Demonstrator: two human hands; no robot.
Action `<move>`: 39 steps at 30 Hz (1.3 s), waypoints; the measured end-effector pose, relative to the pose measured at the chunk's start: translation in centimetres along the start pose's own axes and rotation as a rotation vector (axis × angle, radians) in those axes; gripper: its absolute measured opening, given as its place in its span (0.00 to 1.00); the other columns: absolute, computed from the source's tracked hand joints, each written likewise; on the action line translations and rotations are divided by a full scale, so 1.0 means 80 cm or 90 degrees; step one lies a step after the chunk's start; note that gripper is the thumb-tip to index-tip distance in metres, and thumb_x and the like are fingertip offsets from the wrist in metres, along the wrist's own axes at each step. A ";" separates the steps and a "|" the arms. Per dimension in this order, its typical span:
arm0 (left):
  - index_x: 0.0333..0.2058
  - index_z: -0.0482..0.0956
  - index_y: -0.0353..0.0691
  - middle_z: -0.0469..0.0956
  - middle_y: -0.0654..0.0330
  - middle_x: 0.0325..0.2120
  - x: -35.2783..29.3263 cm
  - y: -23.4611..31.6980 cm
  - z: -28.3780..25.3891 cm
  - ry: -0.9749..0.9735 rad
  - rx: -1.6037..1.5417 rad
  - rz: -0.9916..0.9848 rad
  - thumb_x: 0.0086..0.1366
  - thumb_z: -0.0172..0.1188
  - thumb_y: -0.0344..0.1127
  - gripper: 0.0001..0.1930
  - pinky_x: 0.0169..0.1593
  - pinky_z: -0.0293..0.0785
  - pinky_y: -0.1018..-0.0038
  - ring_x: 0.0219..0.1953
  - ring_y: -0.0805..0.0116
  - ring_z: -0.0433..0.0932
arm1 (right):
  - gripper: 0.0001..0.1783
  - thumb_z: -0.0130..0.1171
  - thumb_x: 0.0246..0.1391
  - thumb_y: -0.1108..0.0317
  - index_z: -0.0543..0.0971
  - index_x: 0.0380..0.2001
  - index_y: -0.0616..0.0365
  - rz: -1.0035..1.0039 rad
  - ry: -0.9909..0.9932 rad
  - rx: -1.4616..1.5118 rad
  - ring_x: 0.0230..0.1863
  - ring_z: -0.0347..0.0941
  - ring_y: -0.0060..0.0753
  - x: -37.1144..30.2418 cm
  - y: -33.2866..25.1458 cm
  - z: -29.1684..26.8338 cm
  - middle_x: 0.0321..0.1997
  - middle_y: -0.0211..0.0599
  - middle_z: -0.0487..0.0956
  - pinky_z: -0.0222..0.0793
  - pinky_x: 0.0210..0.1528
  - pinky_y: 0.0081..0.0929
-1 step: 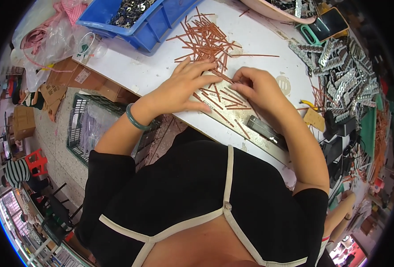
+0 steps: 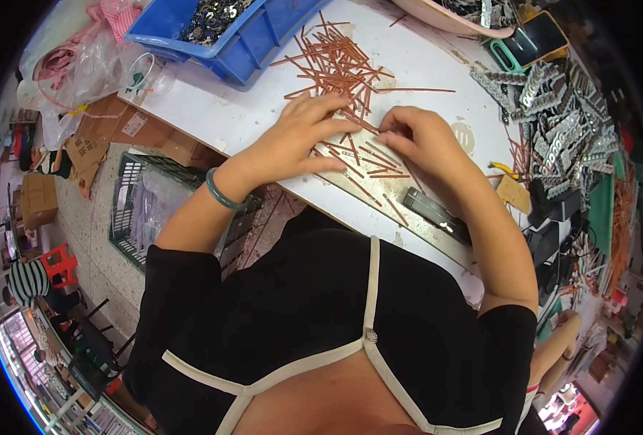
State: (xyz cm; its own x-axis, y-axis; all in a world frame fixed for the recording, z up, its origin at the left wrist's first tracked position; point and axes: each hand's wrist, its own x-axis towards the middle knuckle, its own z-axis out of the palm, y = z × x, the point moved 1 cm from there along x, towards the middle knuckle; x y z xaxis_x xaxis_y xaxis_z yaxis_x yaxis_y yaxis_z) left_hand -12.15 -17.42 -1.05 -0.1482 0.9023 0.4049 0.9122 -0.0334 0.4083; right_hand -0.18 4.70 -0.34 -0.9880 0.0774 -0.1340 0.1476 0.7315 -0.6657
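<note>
Many thin reddish-brown strips (image 2: 334,54) lie heaped on the white table, below the blue bin. My left hand (image 2: 299,138) rests beside the heap with fingers spread and thumb apart, its fingertips at the near end of the pile. Between thumb and fingers, my right hand (image 2: 419,141) pinches the end of a brown strip (image 2: 361,123), which runs toward my left fingertips. Below both hands, several loose strips (image 2: 383,163) are scattered on a flat metal plate (image 2: 350,185). A dark block-shaped metal piece (image 2: 434,210) sits on that plate, near my right forearm.
A blue bin (image 2: 241,43) of small dark metal parts stands at the far left. Silvery ridged metal pieces (image 2: 553,130) pile up at the right, near a yellow-handled tool (image 2: 505,170) and a sponge-like block (image 2: 513,194). A green crate (image 2: 127,210) stands on the floor at left.
My left thumb and fingers have shifted slightly, the thumb moving a little away from me. My right hand keeps its pinch in nearly the same spot.
</note>
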 end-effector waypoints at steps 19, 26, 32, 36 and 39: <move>0.30 0.74 0.39 0.73 0.59 0.32 0.041 -0.001 0.008 -0.128 -0.066 0.057 0.56 0.63 0.33 0.07 0.46 0.68 0.66 0.39 0.56 0.72 | 0.11 0.58 0.39 0.74 0.74 0.31 0.60 -0.121 0.006 -0.298 0.38 0.73 0.49 -0.044 -0.052 0.001 0.32 0.44 0.73 0.71 0.41 0.42; 0.45 0.77 0.37 0.77 0.51 0.44 0.054 -0.098 -0.005 0.140 0.001 -0.132 0.65 0.59 0.42 0.16 0.56 0.68 0.65 0.49 0.52 0.73 | 0.11 0.54 0.41 0.75 0.76 0.32 0.62 -0.073 -0.005 -0.191 0.36 0.75 0.51 -0.041 0.002 -0.032 0.30 0.48 0.77 0.71 0.41 0.40; 0.57 0.69 0.37 0.67 0.44 0.57 0.095 -0.129 0.049 0.085 0.198 -0.163 0.66 0.55 0.52 0.28 0.63 0.60 0.62 0.60 0.46 0.65 | 0.13 0.59 0.47 0.71 0.76 0.38 0.61 -0.078 -0.010 -0.017 0.35 0.74 0.40 0.013 0.004 -0.010 0.36 0.45 0.76 0.71 0.41 0.33; 0.59 0.68 0.39 0.65 0.44 0.60 0.104 -0.107 0.047 0.046 -0.090 -0.101 0.68 0.54 0.51 0.28 0.66 0.56 0.61 0.63 0.47 0.62 | 0.23 0.62 0.48 0.67 0.75 0.49 0.61 -0.119 0.072 -0.017 0.47 0.75 0.45 0.038 0.015 -0.033 0.48 0.47 0.75 0.70 0.54 0.34; 0.60 0.67 0.39 0.64 0.43 0.61 0.090 -0.122 0.031 0.079 0.007 -0.130 0.69 0.53 0.51 0.28 0.67 0.54 0.61 0.65 0.46 0.60 | 0.29 0.63 0.49 0.64 0.72 0.55 0.60 -0.055 0.230 -0.268 0.59 0.68 0.51 0.018 0.037 -0.053 0.57 0.52 0.71 0.64 0.62 0.37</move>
State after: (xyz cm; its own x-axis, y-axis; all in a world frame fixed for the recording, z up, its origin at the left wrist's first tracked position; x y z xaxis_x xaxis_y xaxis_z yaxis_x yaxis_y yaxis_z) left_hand -21.14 -9.50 -4.14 -0.3753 0.8298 0.4130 0.8624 0.1493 0.4836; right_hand -1.36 9.83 0.59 -0.9598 0.1778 0.2174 0.1067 0.9470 -0.3030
